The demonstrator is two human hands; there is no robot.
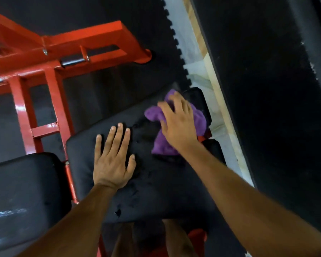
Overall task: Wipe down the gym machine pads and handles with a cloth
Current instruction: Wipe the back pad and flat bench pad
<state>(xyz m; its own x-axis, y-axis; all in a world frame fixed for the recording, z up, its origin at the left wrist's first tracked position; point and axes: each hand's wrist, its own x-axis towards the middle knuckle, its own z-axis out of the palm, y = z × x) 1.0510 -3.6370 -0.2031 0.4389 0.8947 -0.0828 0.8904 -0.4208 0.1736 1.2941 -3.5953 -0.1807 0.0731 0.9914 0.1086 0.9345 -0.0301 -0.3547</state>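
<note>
Pressing cloth (176, 125) near pad (104, 199) edge, right hand (178, 125).

A black padded bench pad (156, 186), its cover scuffed and torn in small spots near the front edge, slopes across the middle of the view on a red steel frame (50, 101) that stands on dark rubber floor matting (100, 13). Directly on the pad lie a crumpled purple cloth (198, 117) toward its far right end, with the right hand (178, 125) spread on top of it, and the left hand (112, 160) resting flat, fingers straight, just beside the cloth
</note>
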